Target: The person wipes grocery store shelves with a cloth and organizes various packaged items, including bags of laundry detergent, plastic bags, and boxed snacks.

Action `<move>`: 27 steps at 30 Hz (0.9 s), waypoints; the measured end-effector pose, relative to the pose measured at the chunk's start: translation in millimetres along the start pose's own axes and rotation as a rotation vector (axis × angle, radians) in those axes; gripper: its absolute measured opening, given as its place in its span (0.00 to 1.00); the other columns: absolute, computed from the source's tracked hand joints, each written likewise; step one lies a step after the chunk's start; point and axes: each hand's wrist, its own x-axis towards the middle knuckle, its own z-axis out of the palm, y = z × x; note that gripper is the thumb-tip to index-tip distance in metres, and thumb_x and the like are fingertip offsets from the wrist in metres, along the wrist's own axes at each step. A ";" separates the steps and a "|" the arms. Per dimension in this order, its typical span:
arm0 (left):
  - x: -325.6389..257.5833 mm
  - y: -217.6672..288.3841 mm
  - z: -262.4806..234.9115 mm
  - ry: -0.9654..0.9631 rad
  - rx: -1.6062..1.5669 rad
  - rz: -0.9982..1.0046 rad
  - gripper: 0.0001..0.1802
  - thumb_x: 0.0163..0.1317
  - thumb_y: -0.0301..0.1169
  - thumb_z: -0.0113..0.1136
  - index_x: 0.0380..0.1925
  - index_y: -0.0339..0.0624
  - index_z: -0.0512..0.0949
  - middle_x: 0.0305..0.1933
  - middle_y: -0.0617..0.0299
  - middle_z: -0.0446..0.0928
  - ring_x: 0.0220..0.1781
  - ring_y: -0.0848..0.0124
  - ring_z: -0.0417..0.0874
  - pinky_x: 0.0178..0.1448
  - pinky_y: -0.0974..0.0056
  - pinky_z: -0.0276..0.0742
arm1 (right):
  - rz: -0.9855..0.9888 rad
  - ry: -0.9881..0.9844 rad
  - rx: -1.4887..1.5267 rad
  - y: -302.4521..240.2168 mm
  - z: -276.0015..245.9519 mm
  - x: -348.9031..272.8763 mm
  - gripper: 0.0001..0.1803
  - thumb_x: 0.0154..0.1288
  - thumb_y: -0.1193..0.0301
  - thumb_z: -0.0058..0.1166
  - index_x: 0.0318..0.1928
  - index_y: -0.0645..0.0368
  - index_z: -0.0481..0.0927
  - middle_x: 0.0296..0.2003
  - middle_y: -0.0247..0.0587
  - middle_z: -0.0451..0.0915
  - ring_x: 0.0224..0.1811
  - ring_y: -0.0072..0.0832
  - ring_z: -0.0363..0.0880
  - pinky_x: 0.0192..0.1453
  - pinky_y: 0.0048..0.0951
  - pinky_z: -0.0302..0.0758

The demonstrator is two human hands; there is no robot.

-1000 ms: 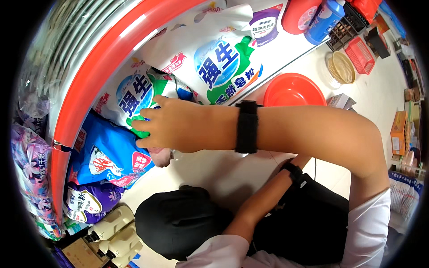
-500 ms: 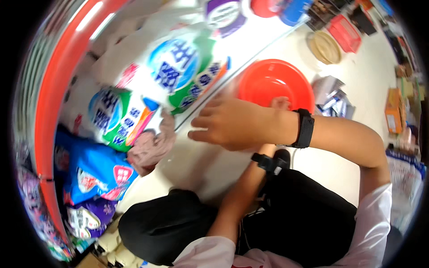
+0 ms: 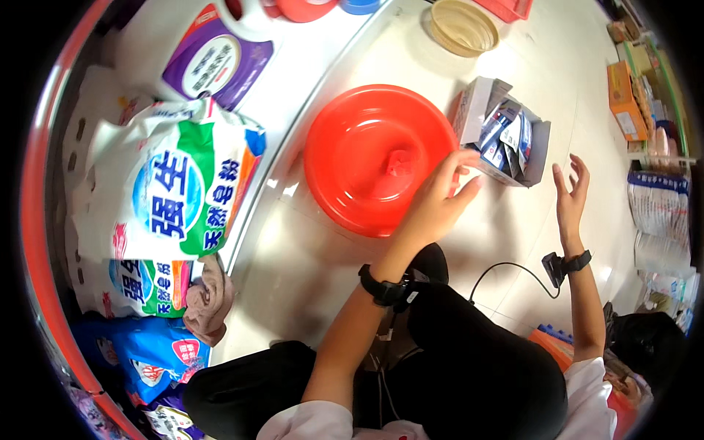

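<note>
My left hand [image 3: 442, 192] is over the right rim of a round red plastic basin [image 3: 345, 172] on the floor. Its fingers stretch toward a grey open-topped carton [image 3: 541, 150], with no object visible in them. Inside the basin is a small red shape [image 3: 398, 163] that I cannot make out. My right hand [image 3: 572, 194] is raised to the right of the carton, its fingers apart and holding nothing. Small blue and white packets [image 3: 506, 139] fill the carton. Both wrists wear black straps, the right one with a small black device on it.
On the left shelf stand white-green washing powder bags [image 3: 172, 183], a white jug with a purple label [image 3: 220, 62] and a blue bag [image 3: 158, 352]. A brown cloth [image 3: 210, 304] hangs over the shelf edge. Beyond the carton sits a tan basin [image 3: 463, 29]. A cable [image 3: 506, 265] loops beside my knee.
My right hand, earlier stretched across to the shelf bags, is now at the far right. My left hand sits by the basin's right rim. The view has shifted.
</note>
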 end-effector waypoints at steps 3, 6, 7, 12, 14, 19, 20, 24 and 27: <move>32.3 -11.1 32.3 0.130 0.113 0.115 0.26 0.70 0.34 0.62 0.64 0.39 0.68 0.63 0.50 0.75 0.66 0.60 0.75 0.66 0.57 0.71 | 0.179 -0.162 0.060 51.1 6.9 -9.0 0.39 0.68 0.57 0.65 0.71 0.61 0.64 0.65 0.47 0.72 0.64 0.40 0.73 0.68 0.41 0.70; 71.1 -20.3 46.7 0.323 0.241 0.202 0.31 0.67 0.34 0.64 0.66 0.37 0.64 0.64 0.44 0.73 0.67 0.52 0.73 0.68 0.54 0.69 | 0.433 -0.327 0.370 41.5 26.6 -5.8 0.41 0.68 0.56 0.65 0.72 0.63 0.62 0.65 0.50 0.72 0.60 0.38 0.77 0.63 0.35 0.74; 88.6 -28.8 48.6 0.381 0.419 0.270 0.35 0.65 0.33 0.64 0.66 0.30 0.62 0.64 0.37 0.71 0.66 0.45 0.73 0.69 0.50 0.68 | 0.461 -0.335 0.370 43.2 31.1 -2.0 0.41 0.67 0.56 0.65 0.72 0.64 0.63 0.63 0.50 0.75 0.55 0.33 0.81 0.57 0.30 0.76; 137.9 -55.5 50.0 0.261 0.827 0.056 0.38 0.61 0.32 0.64 0.64 0.19 0.60 0.56 0.29 0.75 0.60 0.38 0.76 0.65 0.46 0.72 | 0.559 -0.378 0.355 41.3 43.5 12.2 0.35 0.68 0.60 0.63 0.70 0.63 0.69 0.53 0.44 0.82 0.50 0.27 0.82 0.52 0.30 0.78; 148.3 -68.8 46.3 0.149 0.861 -0.095 0.38 0.60 0.33 0.65 0.64 0.19 0.61 0.52 0.30 0.78 0.56 0.38 0.79 0.61 0.45 0.76 | 0.575 -0.432 0.353 51.8 44.3 14.9 0.31 0.69 0.62 0.60 0.68 0.63 0.71 0.51 0.42 0.83 0.49 0.27 0.82 0.51 0.31 0.79; 151.4 -74.2 46.2 0.112 0.890 -0.144 0.24 0.59 0.28 0.60 0.52 0.23 0.70 0.43 0.33 0.82 0.47 0.41 0.84 0.53 0.45 0.81 | 0.571 -0.457 0.340 86.4 50.4 8.9 0.19 0.67 0.69 0.52 0.53 0.68 0.78 0.39 0.40 0.84 0.37 0.27 0.82 0.43 0.32 0.80; 152.0 -71.8 47.0 0.084 0.906 -0.156 0.23 0.58 0.27 0.60 0.51 0.24 0.70 0.42 0.33 0.82 0.46 0.41 0.85 0.52 0.46 0.81 | 0.493 -0.464 0.302 91.8 51.3 7.5 0.17 0.66 0.69 0.51 0.50 0.69 0.79 0.37 0.40 0.84 0.34 0.27 0.81 0.41 0.32 0.80; 137.9 -58.3 46.1 -0.097 0.962 -0.211 0.22 0.57 0.27 0.60 0.50 0.25 0.71 0.38 0.36 0.83 0.43 0.42 0.86 0.49 0.46 0.82 | 0.425 -0.476 0.122 94.4 31.7 -40.0 0.17 0.65 0.70 0.51 0.48 0.72 0.79 0.36 0.41 0.84 0.32 0.26 0.80 0.40 0.30 0.79; 114.7 -62.3 55.4 -0.198 0.916 -0.198 0.32 0.56 0.27 0.60 0.60 0.18 0.66 0.46 0.29 0.80 0.46 0.41 0.85 0.51 0.46 0.83 | 0.621 -0.323 0.348 93.7 20.6 -79.1 0.19 0.71 0.67 0.56 0.56 0.67 0.78 0.43 0.38 0.84 0.40 0.26 0.82 0.46 0.30 0.79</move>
